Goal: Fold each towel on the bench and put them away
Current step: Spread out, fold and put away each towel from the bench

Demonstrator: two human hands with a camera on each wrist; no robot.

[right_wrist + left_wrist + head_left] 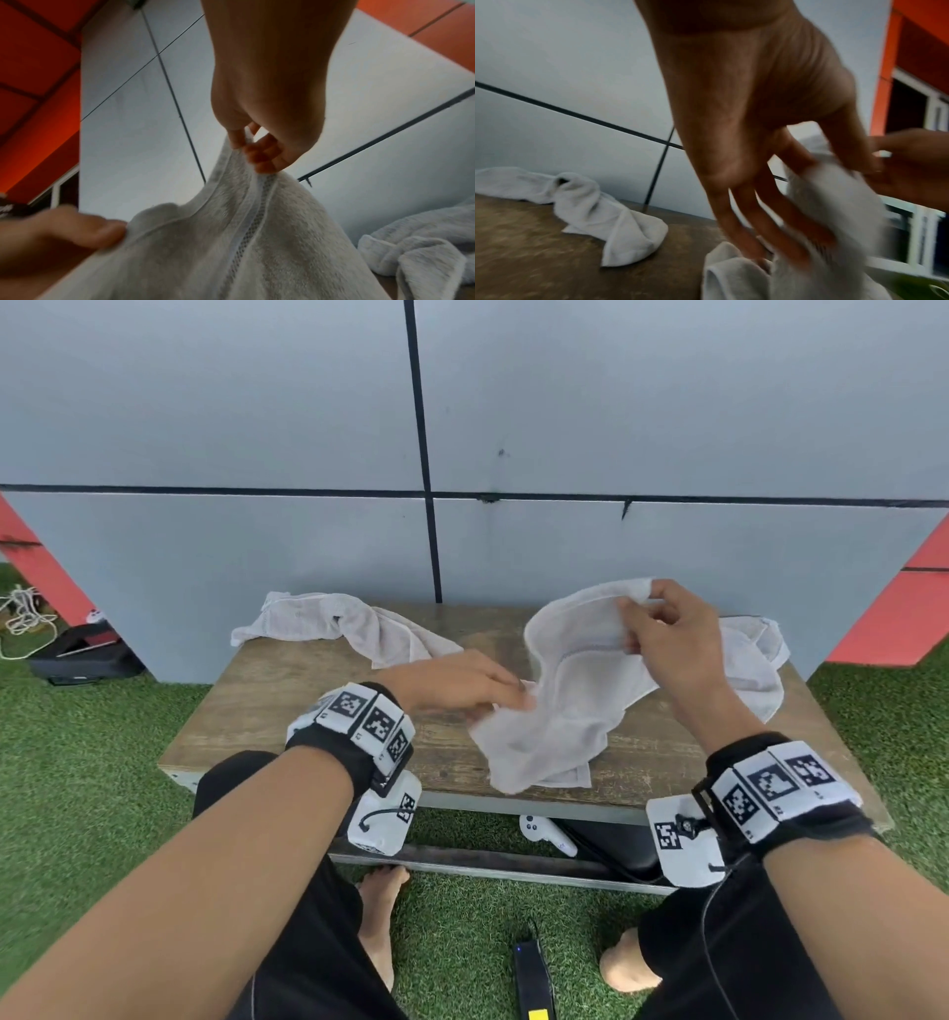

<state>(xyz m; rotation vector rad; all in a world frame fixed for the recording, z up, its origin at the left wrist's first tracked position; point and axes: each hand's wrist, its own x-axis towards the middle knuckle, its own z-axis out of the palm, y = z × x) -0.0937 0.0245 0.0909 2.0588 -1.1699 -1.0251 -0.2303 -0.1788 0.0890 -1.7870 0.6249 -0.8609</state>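
A white towel [565, 706] hangs half raised over the middle of the wooden bench [287, 690]. My right hand [637, 608] pinches its top edge and holds it up; the right wrist view shows thumb and fingers [259, 154] closed on the hem. My left hand [513, 698] grips the towel's lower left edge near the bench top, with the towel [834, 203] bunched between its fingers. A second crumpled towel [339, 629] lies at the back left. A third towel [760, 660] lies at the back right, partly hidden behind my right hand.
A grey panelled wall [308, 428] stands right behind the bench. Green turf surrounds it. A black case [82, 654] lies on the turf at left, a white controller [547, 834] lies under the bench, and a black device [534, 978] lies between my bare feet.
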